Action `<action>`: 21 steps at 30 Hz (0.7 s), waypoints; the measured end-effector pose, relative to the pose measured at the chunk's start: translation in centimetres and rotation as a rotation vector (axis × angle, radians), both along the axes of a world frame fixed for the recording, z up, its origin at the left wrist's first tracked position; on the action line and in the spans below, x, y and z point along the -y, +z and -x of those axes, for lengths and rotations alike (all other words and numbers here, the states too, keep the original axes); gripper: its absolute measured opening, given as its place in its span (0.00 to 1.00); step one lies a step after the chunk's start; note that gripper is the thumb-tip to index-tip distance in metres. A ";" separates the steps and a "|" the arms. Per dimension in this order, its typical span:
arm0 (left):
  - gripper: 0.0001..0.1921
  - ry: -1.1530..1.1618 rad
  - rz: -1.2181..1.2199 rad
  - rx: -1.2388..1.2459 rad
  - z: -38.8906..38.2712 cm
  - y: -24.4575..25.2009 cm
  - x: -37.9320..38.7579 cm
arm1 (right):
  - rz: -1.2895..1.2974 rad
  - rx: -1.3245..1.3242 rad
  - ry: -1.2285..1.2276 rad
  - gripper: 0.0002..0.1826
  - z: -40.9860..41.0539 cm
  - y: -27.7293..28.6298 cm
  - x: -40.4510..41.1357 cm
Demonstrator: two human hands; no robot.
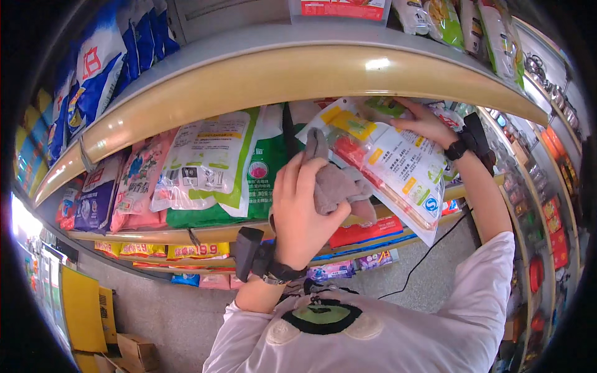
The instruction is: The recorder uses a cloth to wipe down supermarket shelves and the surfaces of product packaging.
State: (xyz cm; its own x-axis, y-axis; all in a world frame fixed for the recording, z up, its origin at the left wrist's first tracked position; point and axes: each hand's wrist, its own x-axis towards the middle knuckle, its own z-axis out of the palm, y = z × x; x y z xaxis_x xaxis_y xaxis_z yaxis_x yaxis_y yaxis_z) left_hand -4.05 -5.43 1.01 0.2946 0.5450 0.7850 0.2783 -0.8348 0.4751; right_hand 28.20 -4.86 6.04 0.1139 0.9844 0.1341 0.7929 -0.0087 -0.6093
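My left hand (303, 205) grips a crumpled grey cloth (333, 186) in front of the middle shelf. My right hand (422, 122) reaches under the upper shelf, its fingers spread over the top of a clear and white plastic package (396, 163) with a yellow label and reddish sticks inside. This package slants down over the shelf edge; whether my right fingers grip it or only rest on it is unclear. Left of the cloth lie a white and green package (205, 158), a dark green bag (266, 172) and a pink floral bag (142, 182).
The upper shelf's tan edge (298, 70) curves above my hands, with blue and white bags (95, 60) on it at left. Red and purple packages (331, 270) lie on lower shelves. A black cable (419, 261) hangs at right; cardboard boxes (135, 352) stand on the floor.
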 end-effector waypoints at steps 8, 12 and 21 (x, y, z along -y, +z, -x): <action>0.27 -0.094 -0.160 -0.109 -2.7 3.5 -0.8 | -0.081 0.123 0.225 0.46 1.1 0.1 0.1; 0.26 -0.139 -0.127 -0.203 -7.2 4.2 -3.5 | -0.165 0.211 0.280 0.46 0.4 -0.4 -0.2; 0.30 -0.487 0.476 -0.285 -12.3 4.3 -10.7 | -0.093 0.284 0.190 0.40 0.8 -0.6 -0.4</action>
